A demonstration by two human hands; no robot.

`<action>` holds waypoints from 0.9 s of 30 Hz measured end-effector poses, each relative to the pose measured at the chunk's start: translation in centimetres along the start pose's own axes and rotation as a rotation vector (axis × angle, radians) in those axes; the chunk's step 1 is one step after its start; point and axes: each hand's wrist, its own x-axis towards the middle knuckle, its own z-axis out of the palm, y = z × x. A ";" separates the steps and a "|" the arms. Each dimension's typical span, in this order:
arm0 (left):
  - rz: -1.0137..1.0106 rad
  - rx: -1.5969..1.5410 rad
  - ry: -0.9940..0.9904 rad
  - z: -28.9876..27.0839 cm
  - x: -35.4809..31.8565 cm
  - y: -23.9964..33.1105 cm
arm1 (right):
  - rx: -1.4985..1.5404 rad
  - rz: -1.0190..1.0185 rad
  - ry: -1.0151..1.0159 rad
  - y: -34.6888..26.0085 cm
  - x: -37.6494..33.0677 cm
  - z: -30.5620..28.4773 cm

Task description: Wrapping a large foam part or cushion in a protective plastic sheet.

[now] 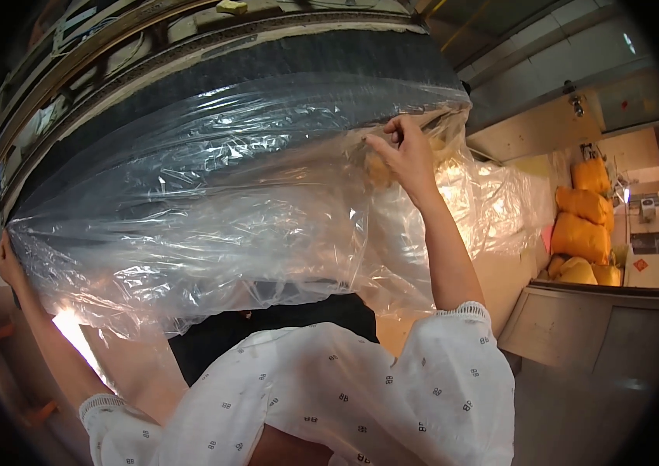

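A clear, crinkled plastic sheet (213, 225) is draping over a dark mattress edge (267, 70). The right hand (403, 151) is pinching its top corner, fingers together; the left hand (9, 264) is gripping its lower edge, fingers hidden.

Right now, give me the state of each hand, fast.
Left hand: on the left edge of the clear plastic sheet; whether it grips cannot be told.
Right hand: closed, pinching the sheet's upper right edge.

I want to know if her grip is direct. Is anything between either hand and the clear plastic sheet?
Nothing visible is. The right hand pinches the clear plastic sheet at its upper right edge, and the left hand grips its left edge against the dark mattress.
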 end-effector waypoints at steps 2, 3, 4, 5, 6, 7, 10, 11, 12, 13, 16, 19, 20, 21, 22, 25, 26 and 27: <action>-0.006 -0.060 0.012 0.2 0.2 -0.3 | 0.075 0.021 -0.004 1.7 -0.8 1.1; -0.009 -0.057 0.004 -0.1 0.7 -0.3 | 0.155 0.025 -0.005 2.5 -1.1 1.3; -0.012 -0.005 0.001 -0.5 1.4 -0.5 | 0.154 0.029 -0.013 2.7 -1.3 1.6; -0.014 0.047 0.000 -0.7 1.8 -0.8 | 0.408 0.144 -0.096 2.7 -1.3 2.0; -0.006 0.038 0.009 -0.4 1.8 -0.4 | 0.660 0.267 -0.168 2.6 -1.5 2.6; 0.001 0.037 0.002 -0.2 1.5 -0.1 | 0.659 0.275 -0.161 2.7 -1.6 3.3; 0.040 -0.051 0.002 0.2 0.2 0.2 | 0.795 0.329 -0.163 2.5 -1.4 5.2; 0.036 -0.045 -0.010 0.3 0.2 0.3 | 0.846 0.357 -0.137 2.2 -1.6 5.4; 0.026 -0.037 -0.021 0.3 0.1 0.1 | 0.894 0.381 -0.117 2.0 -1.8 5.3; 0.025 -0.038 -0.019 0.2 0.3 -0.1 | 0.894 0.379 -0.118 2.1 -2.0 5.3; -0.008 -0.011 -0.001 0.7 0.4 0.2 | 1.000 0.295 -0.060 2.7 -2.3 4.7; -0.044 -0.052 0.004 0.1 0.4 0.5 | 0.865 0.169 0.015 1.6 -1.4 3.1; -0.004 -0.104 -0.008 -0.2 0.6 0.4 | 0.684 0.047 0.105 1.0 -0.6 2.2; 0.041 -0.144 -0.019 -0.7 0.9 0.3 | 0.511 -0.068 0.191 0.1 0.4 1.7; 0.045 -0.141 -0.009 -0.7 0.9 0.1 | 0.423 -0.111 0.262 -1.2 1.2 1.3; 0.122 -0.234 -0.013 0.1 -0.6 1.8 | 0.205 -0.196 0.296 -1.6 4.0 0.9; 0.066 -0.250 -0.026 0.5 -2.2 3.6 | 0.114 -0.195 0.307 -0.8 4.8 1.1; 0.011 -0.255 -0.028 0.0 -3.3 5.1 | 0.114 -0.200 0.315 -0.7 5.2 1.1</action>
